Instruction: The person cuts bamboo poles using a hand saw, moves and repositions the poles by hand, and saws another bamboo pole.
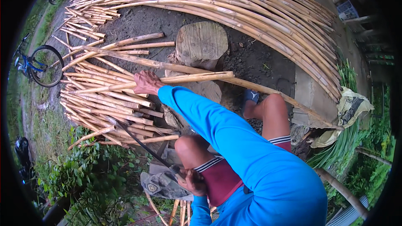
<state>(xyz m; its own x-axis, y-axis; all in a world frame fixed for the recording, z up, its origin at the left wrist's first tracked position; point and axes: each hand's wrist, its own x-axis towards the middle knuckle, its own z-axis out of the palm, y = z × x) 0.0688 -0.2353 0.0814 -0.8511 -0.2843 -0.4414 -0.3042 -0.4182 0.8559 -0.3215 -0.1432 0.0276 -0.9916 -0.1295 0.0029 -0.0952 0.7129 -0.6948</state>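
My right arm, in a blue sleeve, stretches across toward the far left. Its hand (146, 82) is closed around a bamboo pole (192, 78), whose right end looks cut open lengthwise. A longer bamboo pole (272, 92) crosses under it, running down to the right. Near my left knee, my left hand (193, 181) grips a machete (144, 147) by its handle. The dark blade points up and left, toward a pile of bamboo poles (113, 106). Behind the held pole stands a cut tree stump (202, 42), and a second wood block (205, 91) is partly hidden by the pole and my arm.
Many long bamboo poles (234, 6) lie in a curved row at the back. A blue bicycle (39, 66) stands at far left. Leafy plants (90, 175) grow at lower left, beside a camouflage cap (161, 185). A pale sack (354, 106) lies at right.
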